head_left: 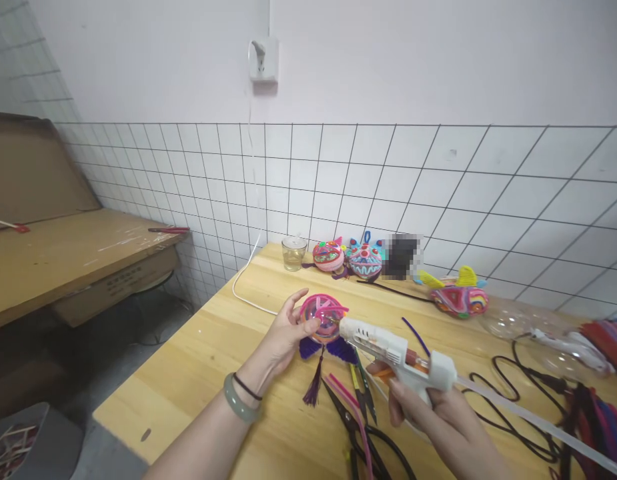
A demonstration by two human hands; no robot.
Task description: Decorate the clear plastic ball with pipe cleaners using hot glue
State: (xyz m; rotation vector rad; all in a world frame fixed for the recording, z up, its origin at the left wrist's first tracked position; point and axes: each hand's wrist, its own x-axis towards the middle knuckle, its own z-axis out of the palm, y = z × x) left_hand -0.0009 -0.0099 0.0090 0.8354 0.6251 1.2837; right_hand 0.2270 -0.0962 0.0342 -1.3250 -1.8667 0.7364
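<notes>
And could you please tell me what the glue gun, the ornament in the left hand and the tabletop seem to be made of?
Glue gun: probably hard plastic; the white body looks smooth and moulded.
Ornament: apparently fibrous pink strips on a shiny, see-through shell, possibly plastic or glass.
Tabletop: wood or wood-look laminate, slightly glossy, judging by its streaked grain.

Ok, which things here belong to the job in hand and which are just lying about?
Likely in the job:
white glue gun in the right grip
translucent glue stick in its back
pink ornament with purple tassel in the left grip
black scissors
pink pipe cleaners

Apparently just lying about:
drinking glass
blue-and-red ornament
yellow-finned ornament
grey bin
</notes>
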